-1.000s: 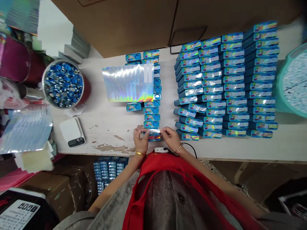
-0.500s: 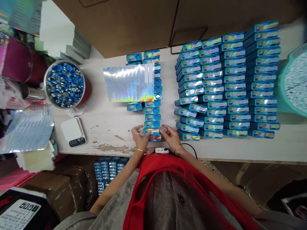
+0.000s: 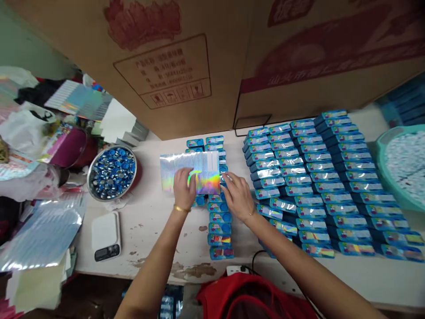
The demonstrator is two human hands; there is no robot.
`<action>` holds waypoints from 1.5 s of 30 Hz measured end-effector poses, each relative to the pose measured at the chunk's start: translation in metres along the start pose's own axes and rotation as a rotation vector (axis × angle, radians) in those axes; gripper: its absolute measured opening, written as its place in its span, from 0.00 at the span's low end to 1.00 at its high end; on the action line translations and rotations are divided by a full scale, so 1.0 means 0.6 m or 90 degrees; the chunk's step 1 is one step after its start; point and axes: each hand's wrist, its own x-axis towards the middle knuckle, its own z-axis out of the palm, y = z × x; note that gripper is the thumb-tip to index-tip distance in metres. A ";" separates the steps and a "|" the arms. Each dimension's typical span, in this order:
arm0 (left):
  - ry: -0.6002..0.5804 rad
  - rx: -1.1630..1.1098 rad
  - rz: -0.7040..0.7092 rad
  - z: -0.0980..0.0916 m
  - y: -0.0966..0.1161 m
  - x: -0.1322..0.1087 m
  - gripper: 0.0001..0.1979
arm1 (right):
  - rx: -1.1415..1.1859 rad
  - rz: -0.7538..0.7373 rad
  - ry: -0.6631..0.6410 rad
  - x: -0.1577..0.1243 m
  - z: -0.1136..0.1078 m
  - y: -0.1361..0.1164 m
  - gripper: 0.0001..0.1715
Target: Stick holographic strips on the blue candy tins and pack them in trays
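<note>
A holographic film sheet (image 3: 175, 166) lies over the upper part of a double column of blue boxes (image 3: 219, 228). My left hand (image 3: 183, 188) rests on the sheet's lower edge, its fingers bent down onto the film. My right hand (image 3: 237, 197) sits just to the right, its fingertips at the sheet's lower right corner and the blue boxes there. Both wrists are bare of tools, and a gold bangle circles the left one. The hands hide the lower middle of the sheet.
Film-wrapped blue boxes in rows (image 3: 308, 177) fill the table's right side. A steel bowl of blue lids (image 3: 89, 175) and a white digital scale (image 3: 106, 237) stand at left. A teal basin (image 3: 378, 164) sits far right, with cardboard cartons (image 3: 172, 75) behind the table.
The view has tilted forward, so the table sits lower in the picture. Both hands have moved up from the column's lower end onto the film sheet, and the arms now stretch forward.
</note>
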 end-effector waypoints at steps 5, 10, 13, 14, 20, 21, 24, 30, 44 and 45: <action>-0.227 0.206 0.125 0.063 -0.044 0.170 0.15 | -0.124 -0.020 -0.079 0.131 0.046 -0.002 0.26; -0.389 0.327 0.176 0.098 -0.057 0.193 0.14 | -0.158 -0.023 -0.114 0.133 0.084 0.012 0.29; -0.391 0.338 0.185 0.103 -0.063 0.178 0.14 | -0.160 -0.030 -0.116 0.124 0.094 0.018 0.28; -0.386 0.332 0.186 0.102 -0.065 0.171 0.13 | -0.162 -0.030 -0.116 0.122 0.096 0.019 0.28; -0.275 0.215 0.166 0.060 -0.039 0.082 0.07 | -0.142 -0.008 -0.140 0.128 0.097 0.024 0.27; -0.254 0.178 0.145 0.045 -0.025 0.058 0.06 | -0.120 -0.007 -0.141 0.129 0.093 0.025 0.27; -0.179 0.026 0.002 -0.002 0.031 -0.016 0.05 | -0.028 0.011 -0.098 0.115 0.066 0.026 0.26; -0.012 -0.425 -0.447 -0.025 0.128 -0.141 0.12 | 0.317 0.239 0.043 -0.054 -0.018 0.006 0.34; -0.037 -0.297 -0.513 0.055 0.130 -0.278 0.07 | 0.399 0.384 -0.097 -0.226 -0.007 0.002 0.18; -0.035 -0.243 -0.483 0.059 0.126 -0.279 0.06 | 0.374 0.374 -0.099 -0.227 -0.004 0.006 0.18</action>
